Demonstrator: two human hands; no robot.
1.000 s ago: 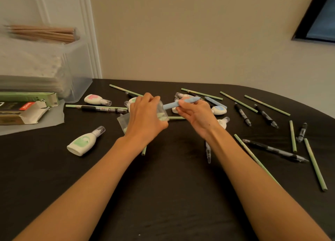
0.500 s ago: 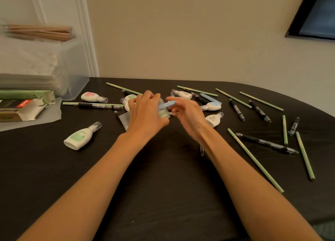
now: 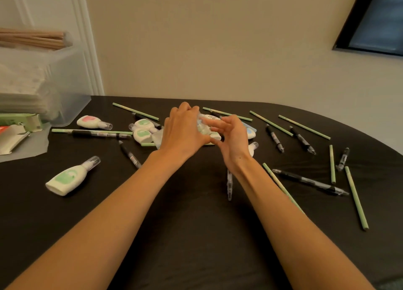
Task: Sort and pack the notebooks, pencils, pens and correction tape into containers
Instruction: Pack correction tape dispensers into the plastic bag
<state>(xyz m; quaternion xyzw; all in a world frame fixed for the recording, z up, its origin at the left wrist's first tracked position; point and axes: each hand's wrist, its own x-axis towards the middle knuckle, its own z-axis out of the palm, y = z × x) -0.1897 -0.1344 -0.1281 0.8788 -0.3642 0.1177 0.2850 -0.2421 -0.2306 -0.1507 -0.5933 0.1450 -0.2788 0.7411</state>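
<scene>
Just slipped the blue stick, likely into the clear pouch gripped by the left hand — now spreading the emptied right hand, ready for another

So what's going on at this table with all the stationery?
A person is sorting stationery on a dark table. The left hand grips a small clear pouch, seemingly holding correction tape, while the right hand hovers, fingers loose, at its opening. Other correction tapes, green pencils and black pens lie scattered around, not yet packed.
</scene>
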